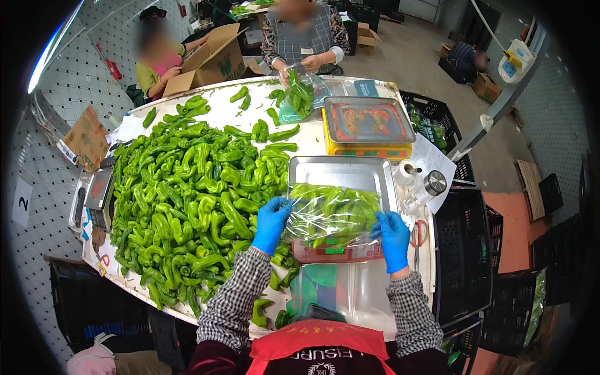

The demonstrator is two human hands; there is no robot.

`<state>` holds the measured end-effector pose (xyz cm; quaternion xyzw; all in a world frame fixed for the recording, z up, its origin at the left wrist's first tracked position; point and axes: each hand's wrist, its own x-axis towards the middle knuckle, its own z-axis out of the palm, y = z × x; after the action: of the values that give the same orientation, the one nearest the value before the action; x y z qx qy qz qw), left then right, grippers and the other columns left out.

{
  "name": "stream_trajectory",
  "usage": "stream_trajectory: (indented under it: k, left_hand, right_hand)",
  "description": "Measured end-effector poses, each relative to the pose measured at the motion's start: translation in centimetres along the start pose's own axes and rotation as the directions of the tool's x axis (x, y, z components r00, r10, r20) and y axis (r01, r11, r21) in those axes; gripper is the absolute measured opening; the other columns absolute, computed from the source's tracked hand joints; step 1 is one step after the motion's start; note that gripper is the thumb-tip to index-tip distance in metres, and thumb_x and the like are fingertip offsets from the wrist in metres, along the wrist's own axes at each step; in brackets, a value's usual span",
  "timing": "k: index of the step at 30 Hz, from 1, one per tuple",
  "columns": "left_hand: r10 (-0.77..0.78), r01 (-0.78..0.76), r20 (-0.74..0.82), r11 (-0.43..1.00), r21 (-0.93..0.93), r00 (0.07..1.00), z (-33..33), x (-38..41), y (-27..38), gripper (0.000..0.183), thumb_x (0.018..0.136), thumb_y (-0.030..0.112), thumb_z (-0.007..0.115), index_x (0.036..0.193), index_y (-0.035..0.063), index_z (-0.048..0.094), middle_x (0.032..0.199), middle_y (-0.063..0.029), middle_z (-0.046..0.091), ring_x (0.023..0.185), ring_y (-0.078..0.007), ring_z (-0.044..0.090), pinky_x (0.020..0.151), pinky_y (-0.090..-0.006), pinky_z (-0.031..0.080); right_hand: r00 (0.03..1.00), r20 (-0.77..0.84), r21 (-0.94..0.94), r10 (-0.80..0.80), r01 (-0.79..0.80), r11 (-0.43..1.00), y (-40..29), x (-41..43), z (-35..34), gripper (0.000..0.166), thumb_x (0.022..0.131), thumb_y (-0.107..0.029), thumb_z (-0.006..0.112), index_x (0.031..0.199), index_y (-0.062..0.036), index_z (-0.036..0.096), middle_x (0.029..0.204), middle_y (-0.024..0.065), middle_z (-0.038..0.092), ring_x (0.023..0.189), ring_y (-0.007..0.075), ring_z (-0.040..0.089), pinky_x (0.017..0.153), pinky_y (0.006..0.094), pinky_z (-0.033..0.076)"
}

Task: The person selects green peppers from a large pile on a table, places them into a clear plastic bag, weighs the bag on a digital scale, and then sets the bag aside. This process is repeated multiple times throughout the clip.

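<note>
My left hand point(272, 225), in a blue glove, pinches the left end of a clear plastic bag of green peppers point(335, 213). At the bag's right end, my right hand point(392, 234), gloved alike, grips the film. The bag lies level between them, over the metal tray point(337, 169) of a red digital scale point(304, 252). Left of my left hand spreads a large heap of loose green peppers point(187, 201). Flat clear bags point(361, 290) with green print lie on the table between my forearms and the scale.
A yellow scale point(365, 149) with a stained tray stands beyond. To the right are a tape roll point(406, 172), a glass bottle point(424, 191), red-handled scissors point(422, 232) and black crates point(461, 248). Across the white table point(218, 105), a co-worker holds another pepper bag point(299, 96); another person handles a cardboard box point(215, 56).
</note>
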<state>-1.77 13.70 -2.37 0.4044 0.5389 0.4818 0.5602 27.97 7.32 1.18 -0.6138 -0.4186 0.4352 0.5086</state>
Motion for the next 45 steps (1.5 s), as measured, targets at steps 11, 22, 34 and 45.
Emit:
stream_trajectory:
  k: [11,22,34,45]
  left_hand:
    - [0.118,-0.081,-0.188,0.977,0.197,0.975,1.0,1.9,-2.9,0.024,0.090,0.015,0.069,0.071,0.0042,0.060,0.061,0.0034,0.052,0.055,-0.0048,0.042,0.048,-0.0245,0.034]
    - [0.403,-0.168,-0.124,0.616,0.769,0.907,-2.6,3.3,-2.1,0.033,0.079,0.027,0.079,0.092,0.0039,0.061,0.075,-0.0093,0.061,0.063,-0.0225,0.057,0.062,-0.0363,0.048]
    - [0.481,-0.489,0.244,0.489,0.722,0.842,6.6,-1.0,0.9,0.052,0.091,0.033,0.066,0.133,0.0054,0.054,0.124,-0.0226,0.060,0.109,-0.0376,0.059,0.093,-0.0433,0.048]
    - [0.227,-0.198,0.197,0.968,-0.157,0.954,3.8,-3.7,3.6,0.071,0.099,0.049,0.049,0.153,0.0084,0.028,0.146,-0.0174,0.046,0.133,-0.0280,0.046,0.111,-0.0360,0.036]
  right_hand:
    - [0.982,-0.189,-0.232,-0.030,-0.015,0.973,5.9,4.4,-1.1,0.037,0.096,-0.024,0.061,0.067,-0.0023,0.055,0.062,-0.0007,0.051,0.059,0.0084,0.045,0.056,0.0268,0.039]
    - [0.986,-0.150,-0.022,-0.078,0.076,0.997,7.9,4.4,-3.9,0.022,0.098,-0.019,0.053,0.112,-0.0055,0.064,0.085,0.0036,0.064,0.065,0.0092,0.057,0.060,0.0242,0.048]
    - [0.969,0.140,0.100,0.203,-0.218,0.971,3.5,6.9,-0.3,0.067,0.093,-0.032,0.066,0.144,0.0019,0.039,0.130,0.0143,0.058,0.117,0.0214,0.058,0.096,0.0310,0.049]
    - [0.890,0.175,0.153,-0.420,0.397,0.905,-7.6,-2.5,7.8,0.093,0.087,-0.014,0.072,0.155,-0.0044,0.009,0.130,0.0189,0.055,0.112,0.0252,0.060,0.090,0.0310,0.052]
